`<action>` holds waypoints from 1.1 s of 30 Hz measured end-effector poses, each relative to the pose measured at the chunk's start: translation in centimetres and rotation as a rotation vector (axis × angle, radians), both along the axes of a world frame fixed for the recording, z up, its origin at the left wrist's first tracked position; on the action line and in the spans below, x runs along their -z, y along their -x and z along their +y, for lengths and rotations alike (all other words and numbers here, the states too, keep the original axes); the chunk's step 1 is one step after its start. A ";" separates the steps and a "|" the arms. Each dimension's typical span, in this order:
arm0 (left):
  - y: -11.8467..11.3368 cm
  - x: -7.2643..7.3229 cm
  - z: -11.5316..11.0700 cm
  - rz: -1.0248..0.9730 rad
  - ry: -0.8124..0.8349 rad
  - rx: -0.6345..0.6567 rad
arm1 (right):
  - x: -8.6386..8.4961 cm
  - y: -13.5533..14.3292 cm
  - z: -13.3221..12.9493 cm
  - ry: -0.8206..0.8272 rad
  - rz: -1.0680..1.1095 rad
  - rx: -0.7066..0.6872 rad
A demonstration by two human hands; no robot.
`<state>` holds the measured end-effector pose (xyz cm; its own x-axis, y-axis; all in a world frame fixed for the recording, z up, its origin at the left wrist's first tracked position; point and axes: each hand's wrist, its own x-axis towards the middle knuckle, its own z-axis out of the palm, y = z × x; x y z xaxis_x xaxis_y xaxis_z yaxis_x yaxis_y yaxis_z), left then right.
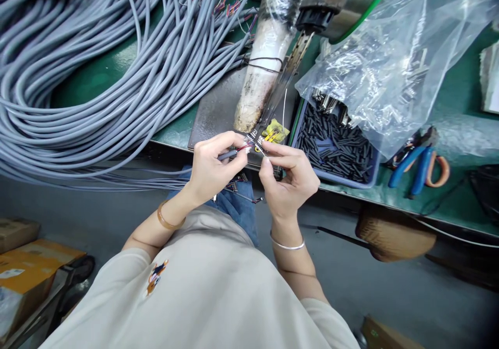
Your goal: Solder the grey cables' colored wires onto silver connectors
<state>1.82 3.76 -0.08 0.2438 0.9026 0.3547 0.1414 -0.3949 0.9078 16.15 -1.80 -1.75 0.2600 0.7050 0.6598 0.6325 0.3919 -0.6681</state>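
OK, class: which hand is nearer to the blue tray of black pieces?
Right. The right hand is just left of the blue tray; the left hand is farther left, on the right hand's far side.

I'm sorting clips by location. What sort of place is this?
Probably an electronics or cable-assembly workshop: a thick bundle of grey cables, a blue plastic tray of small black tubes, and blue-handled metal pliers lie on a green worktop.

A: Upper garment?
B: Pale beige short-sleeved shirt [210, 286]; small dark-blue, orange-brown and white motif [156, 278] at chest.
A: Wristwear?
B: Left, smooth amber-brown bangle [164, 221]; right, thin silver-coloured bangle [287, 247].
A: Legwear?
B: Blue denim [245, 211], partly visible.
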 end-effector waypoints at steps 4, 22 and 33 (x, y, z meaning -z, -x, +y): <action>0.0 -0.4 0.1 0.005 0.007 -0.005 | -0.3 0.0 0.1 -0.011 -0.036 0.016; 0.6 0.5 -1.1 0.004 0.224 0.072 | 0.1 0.4 -1.3 -0.042 -0.211 0.044; 0.6 1.2 -1.8 -0.005 -0.050 -0.022 | -1.1 -1.5 -2.8 0.180 -0.084 0.080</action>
<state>1.19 2.00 -1.32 0.2222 0.8889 0.4007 0.1464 -0.4367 0.8876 17.69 -4.64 -0.60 0.2692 0.7929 0.5467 0.7132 0.2173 -0.6664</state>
